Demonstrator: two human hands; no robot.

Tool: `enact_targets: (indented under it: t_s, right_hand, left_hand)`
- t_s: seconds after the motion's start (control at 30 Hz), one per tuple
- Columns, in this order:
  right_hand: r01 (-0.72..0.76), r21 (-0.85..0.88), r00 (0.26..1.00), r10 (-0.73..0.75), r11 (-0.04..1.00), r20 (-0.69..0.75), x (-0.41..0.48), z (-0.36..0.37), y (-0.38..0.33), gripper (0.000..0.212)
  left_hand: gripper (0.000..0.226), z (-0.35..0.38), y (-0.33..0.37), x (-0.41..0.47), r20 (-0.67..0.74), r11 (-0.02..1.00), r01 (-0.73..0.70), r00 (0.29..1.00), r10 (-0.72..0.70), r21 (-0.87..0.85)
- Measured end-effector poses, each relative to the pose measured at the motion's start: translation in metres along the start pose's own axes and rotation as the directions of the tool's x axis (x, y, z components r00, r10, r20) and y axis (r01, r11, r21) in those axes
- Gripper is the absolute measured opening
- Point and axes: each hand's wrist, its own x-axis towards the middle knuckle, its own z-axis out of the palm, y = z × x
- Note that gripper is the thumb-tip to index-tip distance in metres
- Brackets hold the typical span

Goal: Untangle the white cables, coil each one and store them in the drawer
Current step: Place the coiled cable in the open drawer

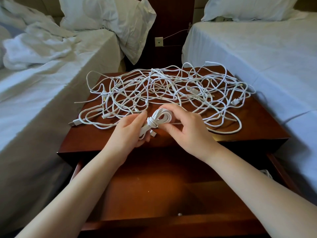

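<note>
- Head view: I hold the coiled cable (158, 120) between both hands above the table (257, 124) front edge.
- Left hand (130, 133) grip pinches the tail end; right hand (187, 127) grip pinches the loop.
- Coil's long axis runs left-right; the open drawer (154, 186) lies directly below, toward me.
- Tangled cables (171, 90) sit behind; something white at the drawer's right edge may be another cable.
</note>
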Motion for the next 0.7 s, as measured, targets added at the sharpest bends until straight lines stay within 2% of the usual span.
enact_targets:
  t_s: [0.07,0.17,0.23,0.4,0.5,0.6,0.7]
  right_hand:
    - [-0.057,0.038,0.998,0.057,0.998,0.0,0.0008,0.0008,-0.0009,0.036]
    - [-0.157,0.113,0.987,0.158,0.981,0.006,0.0021,-0.0011,-0.0011,0.038]
    - [-0.2,0.156,0.98,0.199,0.967,0.025,0.0024,-0.003,0.0,0.037]
    - [-0.221,0.154,0.975,0.215,0.963,0.055,0.0015,-0.0032,-0.0006,0.03]
    - [-0.182,0.081,0.982,0.177,0.98,0.073,0.0001,-0.0009,0.0004,0.037]
    - [-0.167,0.033,0.984,0.165,0.985,0.065,-0.0013,0.0019,0.0004,0.05]
    - [-0.033,-0.143,0.999,0.033,0.989,-0.008,-0.0023,0.0028,0.0008,0.038]
  left_hand:
    - [0.047,0.0026,0.0003,-0.0033,-0.039,0.969,-0.166,0.984,0.176,0.18]
    - [0.028,0.0007,-0.001,-0.0069,0.027,0.877,-0.334,0.938,0.346,0.347]
    - [0.011,-0.0021,-0.0042,-0.0058,0.091,0.864,-0.362,0.931,0.353,0.349]
    - [0.011,-0.0032,-0.0057,-0.0043,0.124,0.795,-0.402,0.912,0.391,0.454]
    - [0.009,-0.0038,-0.0056,-0.0021,0.15,0.768,-0.425,0.902,0.405,0.48]
    - [0.006,-0.0023,-0.0058,-0.0015,0.115,0.778,-0.41,0.906,0.407,0.476]
    - [0.007,0.0011,-0.0053,-0.0017,0.042,0.783,-0.392,0.904,0.426,0.482]
